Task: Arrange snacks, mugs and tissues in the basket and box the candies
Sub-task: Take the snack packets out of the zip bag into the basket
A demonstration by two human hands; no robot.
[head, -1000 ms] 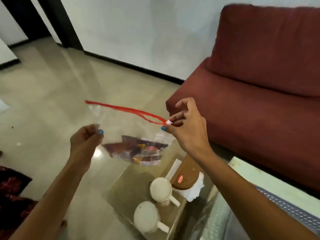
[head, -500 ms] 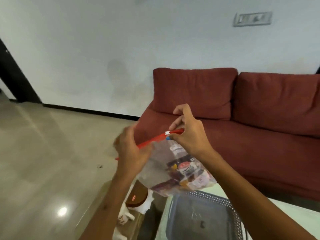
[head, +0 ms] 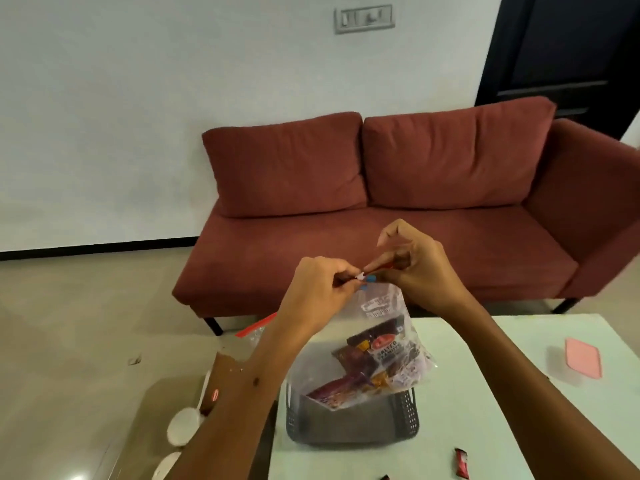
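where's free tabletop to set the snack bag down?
Bare white table between the grey basket and the pink-lidded box, also behind the basket toward the sofa. Front right holds a candy. Left glass table is crowded with mugs and a tissue pack.

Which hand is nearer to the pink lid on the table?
The right. The right hand pinches the top of the snack bag above the basket, on the side toward the pink lid. The left hand pinches the bag's top farther left.
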